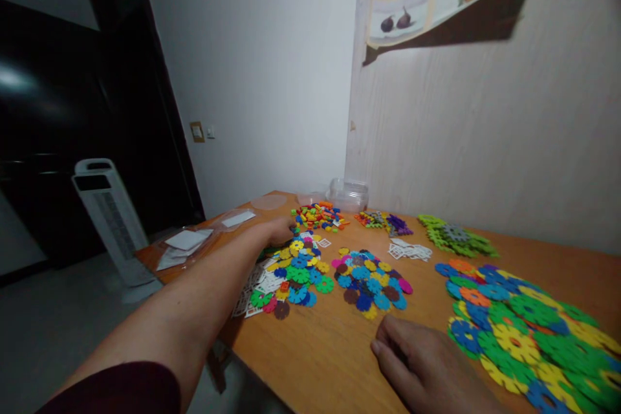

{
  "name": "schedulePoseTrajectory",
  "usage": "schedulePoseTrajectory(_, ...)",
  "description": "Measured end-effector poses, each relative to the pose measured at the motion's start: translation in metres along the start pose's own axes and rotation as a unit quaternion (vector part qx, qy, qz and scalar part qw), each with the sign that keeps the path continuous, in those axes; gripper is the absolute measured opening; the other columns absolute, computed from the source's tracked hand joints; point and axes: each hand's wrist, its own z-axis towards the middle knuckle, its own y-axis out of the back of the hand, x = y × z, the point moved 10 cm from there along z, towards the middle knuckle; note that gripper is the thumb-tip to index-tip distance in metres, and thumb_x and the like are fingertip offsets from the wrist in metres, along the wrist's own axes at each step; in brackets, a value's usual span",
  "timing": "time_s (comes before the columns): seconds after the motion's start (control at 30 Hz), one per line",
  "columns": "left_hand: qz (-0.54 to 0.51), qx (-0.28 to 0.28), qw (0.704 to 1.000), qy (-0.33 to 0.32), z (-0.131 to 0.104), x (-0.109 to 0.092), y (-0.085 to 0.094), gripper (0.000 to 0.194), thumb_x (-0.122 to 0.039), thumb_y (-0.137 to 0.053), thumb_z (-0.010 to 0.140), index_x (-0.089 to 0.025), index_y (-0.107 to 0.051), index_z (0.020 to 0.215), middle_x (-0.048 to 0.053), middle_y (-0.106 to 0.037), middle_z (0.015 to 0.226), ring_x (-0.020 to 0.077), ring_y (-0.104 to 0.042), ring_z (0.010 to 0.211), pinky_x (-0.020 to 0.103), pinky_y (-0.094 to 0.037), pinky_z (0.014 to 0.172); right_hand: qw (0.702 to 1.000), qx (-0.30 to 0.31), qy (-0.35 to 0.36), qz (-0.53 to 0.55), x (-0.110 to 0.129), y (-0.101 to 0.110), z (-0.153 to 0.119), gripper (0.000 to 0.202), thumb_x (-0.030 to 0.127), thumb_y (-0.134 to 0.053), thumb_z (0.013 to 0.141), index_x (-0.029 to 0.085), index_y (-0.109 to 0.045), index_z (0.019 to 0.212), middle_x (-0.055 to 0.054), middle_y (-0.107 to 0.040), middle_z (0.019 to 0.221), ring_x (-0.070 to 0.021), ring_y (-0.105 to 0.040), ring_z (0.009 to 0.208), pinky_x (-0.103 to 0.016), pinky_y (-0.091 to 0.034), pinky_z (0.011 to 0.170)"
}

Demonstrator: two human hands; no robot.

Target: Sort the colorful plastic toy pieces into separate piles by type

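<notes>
Wooden table (310, 349): left hand (281, 231) stretched far across, right hand (427, 362) loosely curled.

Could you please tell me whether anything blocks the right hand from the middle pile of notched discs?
Nothing visible does; only wooden tabletop shows between the right hand and that pile of notched discs.

The desk (310, 352) is set against the wall (466, 155). At its right end one disc pile (524, 330) is spread, with toothed pieces (456, 236) stacked behind it. Left of that pile, a second disc pile (373, 281) is laid; farther left, a third disc pile (298, 272) is scattered partly over frames (250, 288). Behind the third, blocks (320, 213) are heaped, and behind these a container (348, 194) is placed. Packets (187, 242) are laid along the left edge.
</notes>
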Motion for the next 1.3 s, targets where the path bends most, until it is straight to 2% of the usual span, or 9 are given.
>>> schedulePoseTrajectory(0.27, 0.028, -0.035, 0.999, 0.004, 0.010, 0.002, -0.001, 0.014, -0.025, -0.063, 0.067, -0.018, -0.068, 0.077, 0.003, -0.067, 0.078, 0.0186, -0.057, 0.076, 0.024, -0.038, 0.065, 1.000, -0.016, 0.009, -0.003, 0.002, 0.004, 0.000, 0.019, 0.032, -0.045, 0.093, 0.023, -0.055, 0.079, -0.002, -0.068, 0.078, -0.0181, -0.064, 0.075, -0.028, -0.033, 0.063)
schedulePoseTrajectory(0.53, 0.060, -0.147, 0.987, 0.013, -0.005, -0.020, 0.038, 0.013, -0.026, -0.060, 0.073, -0.020, -0.070, 0.078, 0.007, -0.069, 0.080, 0.0204, -0.058, 0.079, 0.025, -0.039, 0.068, 0.999, -0.040, 0.012, 0.006, 0.004, 0.007, 0.000, 0.019, 0.031, -0.047, 0.093, 0.022, -0.056, 0.078, -0.001, -0.067, 0.077, -0.0164, -0.063, 0.073, -0.027, -0.030, 0.062)
schedulePoseTrajectory(0.63, 0.050, -0.166, 0.984, -0.037, -0.006, -0.061, 0.042, 0.017, -0.023, -0.057, 0.075, -0.019, -0.072, 0.082, 0.007, -0.070, 0.084, 0.0204, -0.059, 0.078, 0.027, -0.041, 0.070, 0.998, -0.052, 0.016, 0.009, 0.004, 0.009, -0.002, 0.019, 0.030, -0.048, 0.093, 0.022, -0.057, 0.078, 0.000, -0.067, 0.076, -0.0154, -0.062, 0.072, -0.027, -0.029, 0.061)
schedulePoseTrajectory(0.7, -0.002, -0.135, 0.988, -0.078, -0.004, -0.097, 0.031, 0.020, -0.020, -0.055, 0.076, -0.017, -0.073, 0.084, 0.006, -0.070, 0.082, 0.0192, -0.060, 0.074, 0.027, -0.043, 0.069, 0.998, -0.059, 0.015, 0.008, 0.004, 0.011, -0.003, 0.018, 0.030, -0.049, 0.093, 0.022, -0.057, 0.079, 0.000, -0.067, 0.076, -0.0148, -0.061, 0.071, -0.027, -0.027, 0.060)
schedulePoseTrajectory(0.83, -0.174, -0.039, 0.974, -0.140, -0.007, -0.181, -0.005, 0.019, -0.018, -0.058, 0.076, -0.012, -0.073, 0.087, 0.003, -0.070, 0.077, 0.0150, -0.060, 0.069, 0.024, -0.046, 0.066, 0.997, -0.073, 0.024, 0.000, 0.007, 0.013, -0.004, 0.017, 0.030, -0.049, 0.093, 0.023, -0.059, 0.081, 0.001, -0.069, 0.078, -0.0146, -0.062, 0.073, -0.028, -0.026, 0.061)
schedulePoseTrajectory(0.97, -0.251, 0.076, 0.947, -0.188, -0.026, -0.268, -0.045, 0.018, -0.014, -0.060, 0.076, -0.012, -0.073, 0.088, 0.002, -0.069, 0.077, 0.0111, -0.059, 0.066, 0.022, -0.047, 0.063, 0.997, -0.077, 0.022, -0.002, 0.008, 0.016, -0.003, 0.017, 0.032, -0.050, 0.092, 0.023, -0.058, 0.080, 0.001, -0.069, 0.078, -0.0144, -0.062, 0.074, -0.028, -0.024, 0.060)
schedulePoseTrajectory(1.1, -0.321, 0.182, 0.907, -0.205, -0.041, -0.339, -0.080, 0.016, -0.013, -0.064, 0.077, -0.012, -0.073, 0.091, 0.001, -0.067, 0.071, 0.0092, -0.057, 0.062, 0.022, -0.050, 0.065, 0.997, -0.079, 0.025, 0.001, 0.009, 0.018, -0.003, 0.017, 0.031, -0.051, 0.091, 0.022, -0.057, 0.077, 0.001, -0.068, 0.077, -0.0136, -0.060, 0.071, -0.028, -0.023, 0.059)
schedulePoseTrajectory(1.2, -0.430, 0.231, 0.852, -0.190, -0.043, -0.369, -0.095, 0.023, -0.012, -0.066, 0.078, -0.013, -0.070, 0.100, 0.000, -0.066, 0.072, 0.0086, -0.059, 0.062, 0.023, -0.052, 0.068, 0.996, -0.084, 0.031, 0.000, 0.010, 0.017, -0.003, 0.016, 0.029, -0.050, 0.090, 0.022, -0.056, 0.077, 0.001, -0.068, 0.077, -0.0134, -0.059, 0.070, -0.028, -0.022, 0.059)
schedulePoseTrajectory(1.3, -0.472, 0.209, 0.841, -0.164, -0.036, -0.366, -0.094, 0.019, -0.009, -0.065, 0.079, -0.012, -0.068, 0.097, -0.001, -0.063, 0.071, 0.0078, -0.059, 0.061, 0.022, -0.051, 0.067, 0.996, -0.086, 0.031, 0.000, 0.009, 0.017, -0.003, 0.016, 0.030, -0.050, 0.090, 0.022, -0.056, 0.078, 0.001, -0.068, 0.076, -0.0136, -0.059, 0.070, -0.028, -0.022, 0.059)
